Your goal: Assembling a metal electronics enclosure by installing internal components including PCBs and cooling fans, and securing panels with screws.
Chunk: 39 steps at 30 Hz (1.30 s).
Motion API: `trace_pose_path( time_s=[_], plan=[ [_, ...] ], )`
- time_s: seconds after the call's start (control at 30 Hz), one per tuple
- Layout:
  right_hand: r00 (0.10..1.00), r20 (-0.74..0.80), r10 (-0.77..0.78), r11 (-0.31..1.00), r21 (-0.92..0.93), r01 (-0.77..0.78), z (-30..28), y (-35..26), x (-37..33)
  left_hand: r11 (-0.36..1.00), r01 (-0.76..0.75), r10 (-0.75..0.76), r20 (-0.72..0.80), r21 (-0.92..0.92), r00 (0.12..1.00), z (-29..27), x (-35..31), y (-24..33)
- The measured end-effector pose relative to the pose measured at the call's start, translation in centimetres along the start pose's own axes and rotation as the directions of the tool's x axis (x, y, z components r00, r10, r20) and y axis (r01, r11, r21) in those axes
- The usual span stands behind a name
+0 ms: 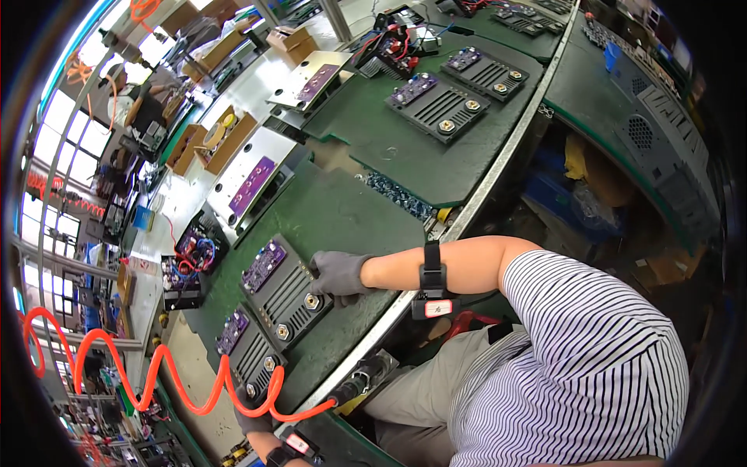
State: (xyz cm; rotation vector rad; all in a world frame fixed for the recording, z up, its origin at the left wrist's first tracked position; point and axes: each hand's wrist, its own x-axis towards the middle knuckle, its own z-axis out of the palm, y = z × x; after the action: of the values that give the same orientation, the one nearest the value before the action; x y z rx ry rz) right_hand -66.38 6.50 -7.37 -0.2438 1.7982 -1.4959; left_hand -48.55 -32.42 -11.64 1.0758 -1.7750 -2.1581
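Note:
Side by side on the green bench mat lie two black slotted panels, the right panel (pixel 289 300) and the left panel (pixel 253 354). Each carries a purple circuit board and two round brass-coloured fittings. My right hand (pixel 342 274), in a grey glove, is closed at the right panel's side edge, its fingers curled against it. Beyond the left panel's near-left edge is my left hand (pixel 253 422), also gloved; its fingers are mostly hidden by the panel and an orange coiled hose (pixel 167 366). That hose runs to a dark hand tool (pixel 362 385) at the bench edge.
Two similar panels (pixel 459 97) lie farther along the bench. Metal plates with purple boards (pixel 253 187) stand behind, near wired assemblies (pixel 187 265) and cardboard boxes (pixel 226 140). A metal rail (pixel 498 171) edges the bench. Another person (pixel 136 101) sits at the far left.

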Motion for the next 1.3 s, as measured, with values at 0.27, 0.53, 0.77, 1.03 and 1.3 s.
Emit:
trace_pose_path(
  time_s=[0.27,0.53,0.77,1.03,1.3],
  plan=[
    [0.967,0.243,0.073,0.882,0.438,-0.177,-1.0,0.7,3.3,0.953,-0.182,0.18,0.028,0.244,0.983,5.4,-5.5,0.7],
    [0.961,0.191,-0.203,0.877,0.471,0.092,2.5,3.1,-1.2,0.898,-0.385,0.343,0.207,0.213,0.916,7.6,-9.2,-5.0],
    [0.929,-0.082,-0.361,0.832,0.421,0.361,3.7,4.7,0.1,0.962,-0.005,0.049,0.153,-0.274,0.987,13.4,-9.7,-5.4],
    [0.824,-0.359,-0.438,0.757,0.348,0.553,2.4,4.6,1.2,0.947,-0.032,0.133,0.3,-0.32,0.945,14.8,-9.0,-5.4],
    [0.825,-0.276,-0.493,0.564,0.62,0.545,3.0,4.9,2.1,-0.072,-0.697,0.725,0.518,0.713,0.454,16.5,-10.5,-4.9]
  ],
)
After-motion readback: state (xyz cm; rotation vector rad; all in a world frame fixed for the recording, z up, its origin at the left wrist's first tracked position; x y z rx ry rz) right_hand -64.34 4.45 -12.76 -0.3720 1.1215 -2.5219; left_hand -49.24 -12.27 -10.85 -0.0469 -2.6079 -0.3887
